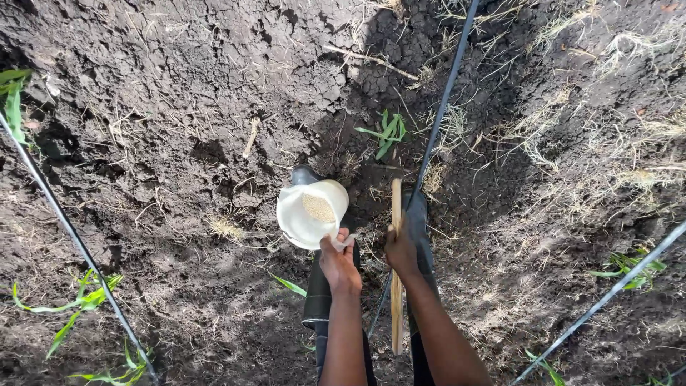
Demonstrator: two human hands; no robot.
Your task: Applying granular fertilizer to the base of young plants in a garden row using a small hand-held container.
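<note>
The left hand (339, 261) reaches out and grips the edge of a white cup (310, 213) with pale seeds (318, 207) inside. The right hand (401, 250) is wrapped around a wooden stick (396, 286), just beside the cup, over dark soil (179, 107).

The ground was dark, cracked soil (179, 86), strewn with dry straw (572, 179). Thin black drip lines (443, 100) lay across it, and small green seedlings (388, 132) stood in it here and there, near a loose twig (250, 137).
</note>
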